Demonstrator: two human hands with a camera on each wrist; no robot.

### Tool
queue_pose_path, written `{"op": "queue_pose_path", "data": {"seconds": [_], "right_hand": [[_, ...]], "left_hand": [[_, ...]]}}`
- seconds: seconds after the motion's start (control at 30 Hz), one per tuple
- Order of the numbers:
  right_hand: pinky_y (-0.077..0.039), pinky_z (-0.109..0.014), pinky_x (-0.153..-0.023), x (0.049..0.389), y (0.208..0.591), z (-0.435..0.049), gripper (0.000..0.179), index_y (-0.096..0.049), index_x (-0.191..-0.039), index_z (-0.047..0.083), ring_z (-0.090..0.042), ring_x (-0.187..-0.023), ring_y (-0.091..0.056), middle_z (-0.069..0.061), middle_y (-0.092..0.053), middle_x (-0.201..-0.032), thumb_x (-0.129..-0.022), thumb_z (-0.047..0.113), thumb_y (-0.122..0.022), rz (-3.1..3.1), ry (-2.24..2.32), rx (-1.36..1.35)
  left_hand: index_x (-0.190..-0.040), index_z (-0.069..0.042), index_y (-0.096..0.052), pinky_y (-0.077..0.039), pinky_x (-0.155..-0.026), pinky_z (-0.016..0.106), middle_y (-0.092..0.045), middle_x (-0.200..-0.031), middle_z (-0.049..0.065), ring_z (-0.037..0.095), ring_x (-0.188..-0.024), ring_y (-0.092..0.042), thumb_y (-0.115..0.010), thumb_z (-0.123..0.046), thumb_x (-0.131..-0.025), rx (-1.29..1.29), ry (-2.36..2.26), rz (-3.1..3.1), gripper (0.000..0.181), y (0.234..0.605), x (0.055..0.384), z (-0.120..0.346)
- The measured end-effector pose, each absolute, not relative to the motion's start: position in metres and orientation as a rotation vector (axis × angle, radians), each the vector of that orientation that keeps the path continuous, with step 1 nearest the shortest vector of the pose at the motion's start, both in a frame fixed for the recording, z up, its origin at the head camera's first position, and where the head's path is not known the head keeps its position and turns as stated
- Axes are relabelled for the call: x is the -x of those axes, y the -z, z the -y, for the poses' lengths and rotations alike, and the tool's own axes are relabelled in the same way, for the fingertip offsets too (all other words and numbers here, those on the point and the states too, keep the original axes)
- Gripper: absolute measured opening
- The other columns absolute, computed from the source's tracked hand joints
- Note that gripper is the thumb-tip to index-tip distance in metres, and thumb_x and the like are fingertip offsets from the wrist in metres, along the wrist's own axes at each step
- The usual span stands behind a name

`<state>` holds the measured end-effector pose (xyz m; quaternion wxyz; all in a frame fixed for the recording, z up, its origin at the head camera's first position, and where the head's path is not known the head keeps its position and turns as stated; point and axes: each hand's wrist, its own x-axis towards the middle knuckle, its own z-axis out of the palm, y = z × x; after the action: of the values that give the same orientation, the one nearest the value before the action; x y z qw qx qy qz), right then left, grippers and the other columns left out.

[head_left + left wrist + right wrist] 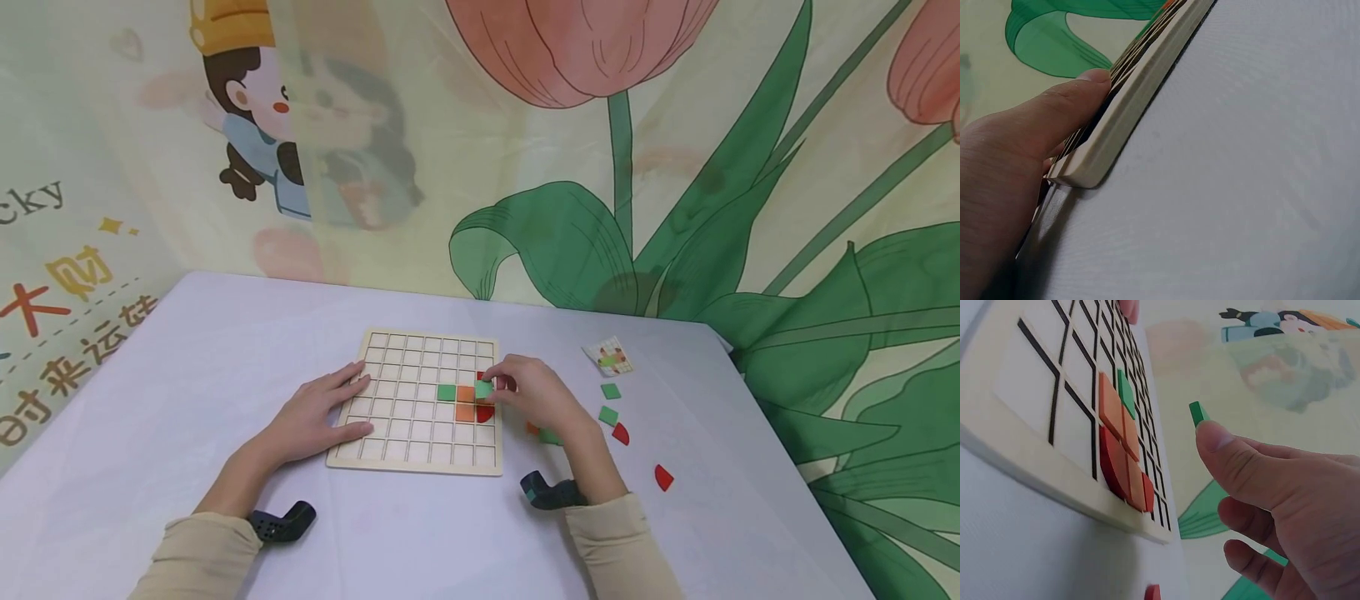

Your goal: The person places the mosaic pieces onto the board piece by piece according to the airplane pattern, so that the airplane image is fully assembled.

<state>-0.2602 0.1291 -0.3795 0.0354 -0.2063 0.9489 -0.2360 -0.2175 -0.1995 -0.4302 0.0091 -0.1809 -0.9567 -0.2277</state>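
A wooden grid board (412, 454) lies on the white-covered table. My left hand (307, 417) rests on its left side, fingers extended and thumb over the grid; the left wrist view shows the thumb (1072, 103) at the board's thick edge. Over the board's right side, my right hand (536, 392) pinches a green square tile (1197, 414) between thumb and fingers, held above the grid. Set in the cells are a green square (447, 392), orange squares (465, 412) and red rounded pieces (485, 413). In the right wrist view, an orange tile (1135, 481) sits between two red pieces.
Right of the board lie loose green squares (611, 391), red quarter-circles (663, 477) and, partly behind the right wrist, an orange piece (532, 428). A small pattern card (609, 357) is farther back. Black wrist devices (285, 523) hang at both wrists. A printed backdrop (525, 150) stands behind the table.
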Motion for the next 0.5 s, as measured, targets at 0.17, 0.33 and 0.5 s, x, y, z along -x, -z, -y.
{"op": "queue_pose_path", "data": {"seconds": [0.17, 0.33, 0.5], "right_hand": [[-0.045, -0.021, -0.063, 0.255, 0.381, -0.116, 0.024, -0.072, -0.103, 0.019, -0.010, -0.075, -0.050, 0.009, -0.056, -0.079, -0.080, 0.025, -0.077, -2.958, 0.666, 0.665], [-0.043, -0.020, -0.060, 0.251, 0.383, -0.103, 0.023, -0.072, -0.103, 0.019, -0.009, -0.071, -0.050, 0.008, -0.055, -0.078, -0.081, 0.025, -0.076, -3.001, 0.638, 0.696], [-0.041, -0.019, -0.058, 0.248, 0.386, -0.095, 0.023, -0.072, -0.104, 0.020, -0.007, -0.068, -0.049, 0.010, -0.053, -0.077, -0.082, 0.027, -0.075, -3.021, 0.619, 0.707]], "left_hand": [[-0.141, -0.006, -0.045, -0.030, -0.108, 0.060, -0.033, -0.153, 0.014, 0.041, -0.137, -0.033, -0.063, -0.053, -0.083, 0.561, 0.707, 2.989, 0.077, 0.431, 0.217, 0.199], [-0.141, -0.006, -0.045, -0.030, -0.108, 0.059, -0.032, -0.153, 0.014, 0.041, -0.138, -0.033, -0.063, -0.053, -0.083, 0.561, 0.701, 2.988, 0.077, 0.432, 0.218, 0.200], [-0.141, -0.006, -0.045, -0.029, -0.108, 0.059, -0.032, -0.154, 0.013, 0.041, -0.138, -0.033, -0.063, -0.054, -0.083, 0.560, 0.702, 2.994, 0.077, 0.431, 0.219, 0.200]]}}
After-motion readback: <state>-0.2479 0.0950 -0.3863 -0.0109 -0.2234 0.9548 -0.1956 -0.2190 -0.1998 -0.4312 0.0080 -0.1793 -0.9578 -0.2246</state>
